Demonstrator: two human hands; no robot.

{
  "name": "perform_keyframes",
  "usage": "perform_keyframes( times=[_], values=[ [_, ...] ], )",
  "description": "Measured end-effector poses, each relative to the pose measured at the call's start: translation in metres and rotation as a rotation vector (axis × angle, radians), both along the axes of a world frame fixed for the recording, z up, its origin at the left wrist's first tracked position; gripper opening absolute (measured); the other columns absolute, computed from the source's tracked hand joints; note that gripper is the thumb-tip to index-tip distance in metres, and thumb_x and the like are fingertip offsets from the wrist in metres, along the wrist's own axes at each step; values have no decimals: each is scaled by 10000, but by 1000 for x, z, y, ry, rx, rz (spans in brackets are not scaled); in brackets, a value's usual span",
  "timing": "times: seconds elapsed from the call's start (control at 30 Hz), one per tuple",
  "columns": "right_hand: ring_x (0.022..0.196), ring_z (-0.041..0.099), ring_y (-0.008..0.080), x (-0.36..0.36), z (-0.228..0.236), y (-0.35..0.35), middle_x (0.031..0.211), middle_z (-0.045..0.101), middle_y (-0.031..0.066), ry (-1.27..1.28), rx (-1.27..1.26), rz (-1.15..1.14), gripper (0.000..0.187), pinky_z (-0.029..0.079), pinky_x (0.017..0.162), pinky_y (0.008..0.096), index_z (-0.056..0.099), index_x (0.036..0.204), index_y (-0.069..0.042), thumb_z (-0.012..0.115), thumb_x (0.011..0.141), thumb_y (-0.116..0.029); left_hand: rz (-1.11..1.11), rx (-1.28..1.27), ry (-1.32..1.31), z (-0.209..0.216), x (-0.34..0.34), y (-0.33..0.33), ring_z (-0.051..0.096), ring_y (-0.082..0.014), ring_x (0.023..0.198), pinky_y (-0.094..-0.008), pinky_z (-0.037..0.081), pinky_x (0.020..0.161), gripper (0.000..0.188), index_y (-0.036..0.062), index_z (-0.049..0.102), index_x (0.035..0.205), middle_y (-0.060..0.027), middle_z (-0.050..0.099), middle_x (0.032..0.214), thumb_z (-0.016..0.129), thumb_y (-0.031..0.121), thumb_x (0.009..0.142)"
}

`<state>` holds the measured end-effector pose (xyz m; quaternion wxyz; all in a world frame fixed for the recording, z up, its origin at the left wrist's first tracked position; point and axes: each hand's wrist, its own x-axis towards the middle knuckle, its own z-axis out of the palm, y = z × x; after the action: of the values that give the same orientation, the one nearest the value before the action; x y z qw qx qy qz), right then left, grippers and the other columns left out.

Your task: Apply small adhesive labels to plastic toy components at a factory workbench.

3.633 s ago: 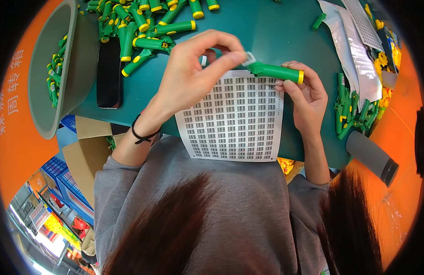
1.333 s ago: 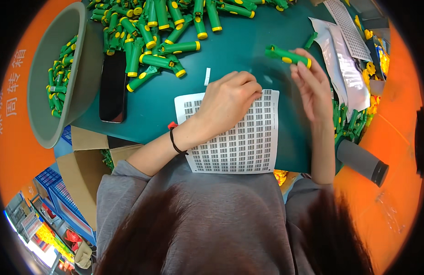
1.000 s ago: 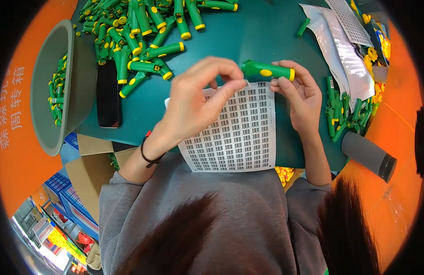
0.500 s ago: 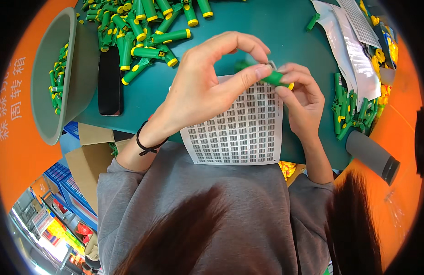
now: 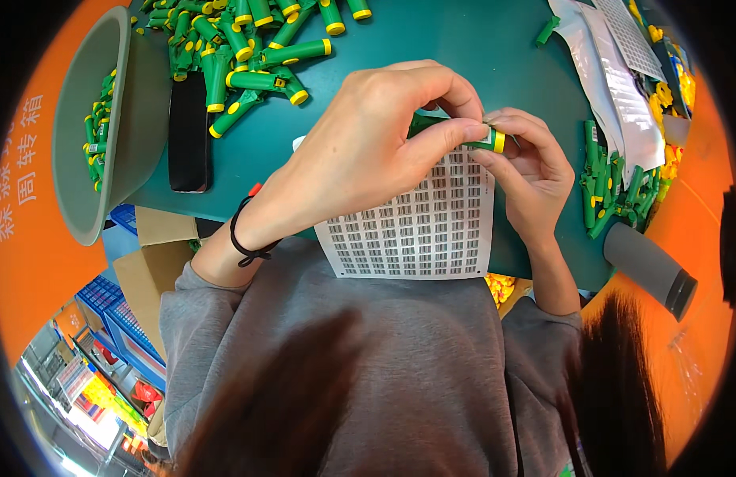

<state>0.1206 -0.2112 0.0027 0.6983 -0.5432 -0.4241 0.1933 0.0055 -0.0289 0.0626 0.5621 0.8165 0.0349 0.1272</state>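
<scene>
A small green plastic cylinder with a yellow end (image 5: 487,141) is held between my two hands above the label sheet. My left hand (image 5: 380,139) is closed on it, the thumb pressing near a small pale label on its side. My right hand (image 5: 535,163) pinches the yellow end between thumb and fingers. The cylinder's other end is mostly hidden behind my left hand. Beneath them, the white sheet of small printed labels (image 5: 415,234) overhangs the table's near edge against my grey top; my left hand covers part of it.
Many green cylinders with yellow ends (image 5: 256,80) are heaped at the far left, beside a black flat slab (image 5: 190,147). A grey-green tub (image 5: 141,111) holds more. At right lie another green group (image 5: 594,179), white plastic bags (image 5: 614,103) and a grey tumbler (image 5: 642,262).
My left hand has moved slightly right, its thumb now on the cylinder's side. The pale label that stood up at its fingertips now lies against the cylinder.
</scene>
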Motion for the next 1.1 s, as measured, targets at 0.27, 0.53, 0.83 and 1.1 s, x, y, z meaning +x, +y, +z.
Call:
perform_keyframes(
  times=[0.27,0.53,0.83,1.1],
  values=[
    [1137,628,245,0,1,-1,1208,613,162,-19,-10,-12,390,553,989,353,638,1163,72,732,793,153,-13,63,5,-1,2,0,655,-149,909,-296,512,845,132,-11,691,972,-69,710,987,730,85,890],
    [1154,610,253,1,5,-3,1231,594,166,-30,-81,5,392,509,1020,371,628,1160,64,723,792,157,-4,77,28,0,2,0,655,-144,902,-293,512,842,134,-9,694,972,-66,712,965,731,88,888],
    [1128,634,237,-2,-2,-4,1210,624,157,40,-72,19,386,546,993,352,647,1168,69,736,799,139,25,47,113,-1,-2,-3,665,-145,867,-296,528,809,157,-13,697,985,-56,715,921,732,109,892],
    [1128,635,237,-5,-1,-2,1221,624,159,67,-110,33,383,543,994,351,655,1166,66,733,799,142,50,-92,155,-4,-9,-4,667,-134,876,-285,532,823,174,-25,697,992,-61,714,919,731,119,900]
  ],
)
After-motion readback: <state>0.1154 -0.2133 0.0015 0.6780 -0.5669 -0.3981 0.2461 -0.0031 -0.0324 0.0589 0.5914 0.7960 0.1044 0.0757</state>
